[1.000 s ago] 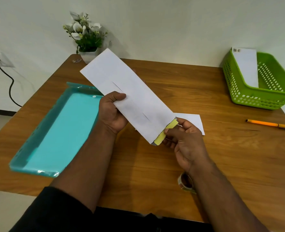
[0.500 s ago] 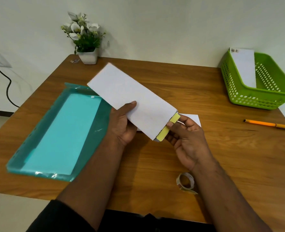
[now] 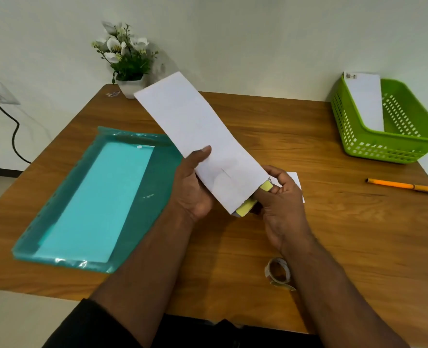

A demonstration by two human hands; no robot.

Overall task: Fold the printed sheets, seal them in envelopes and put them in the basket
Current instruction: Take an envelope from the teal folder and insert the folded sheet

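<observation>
Both hands held a long white envelope tilted above the wooden table.

The left hand gripped the envelope's lower half, thumb pressed flat on its front and fingers curled behind. The right hand was at the open lower end, its fingers curled round the yellow adhesive strip there, a fingertip lying across it. A folded white sheet lay on the table just behind the right hand. The green basket stood at the far right with another envelope leaning inside it, well apart from the hands.
</observation>
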